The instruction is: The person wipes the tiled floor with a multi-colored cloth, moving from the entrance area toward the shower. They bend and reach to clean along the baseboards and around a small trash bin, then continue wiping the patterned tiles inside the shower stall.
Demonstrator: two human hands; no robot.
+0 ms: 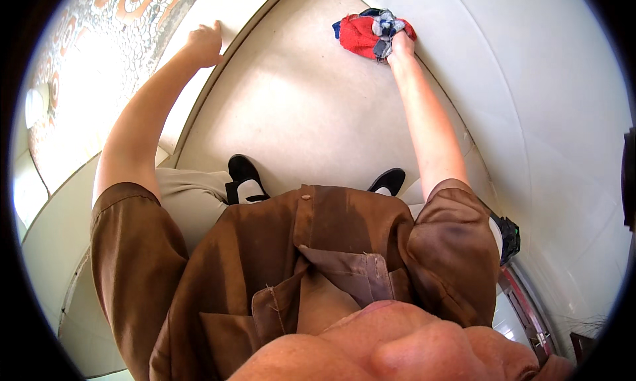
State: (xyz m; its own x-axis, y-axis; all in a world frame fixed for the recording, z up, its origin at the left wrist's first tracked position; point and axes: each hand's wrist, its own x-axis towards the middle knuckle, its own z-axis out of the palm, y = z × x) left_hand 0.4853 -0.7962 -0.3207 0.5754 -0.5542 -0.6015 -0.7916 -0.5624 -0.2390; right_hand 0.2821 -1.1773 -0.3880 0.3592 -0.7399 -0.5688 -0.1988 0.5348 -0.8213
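Note:
My right hand (401,48) reaches far forward and grips a bunched rag (361,38) of red, grey and dark blue cloth. The rag lies on the pale floor (298,103), close against the foot of the white right wall. Part of my right hand's fingers is hidden by the cloth. On the left, my left hand (204,45) rests on a white ledge (182,70) beside the floor's dark border. It holds nothing, and its thumb is apart from the fingers.
A smooth white wall (530,70) curves along the right. Beyond the left ledge lies a mosaic surface (132,23) with orange ring patterns. My black shoes (245,172) stand on the floor below me. A black bundle (509,240) is beside my right sleeve.

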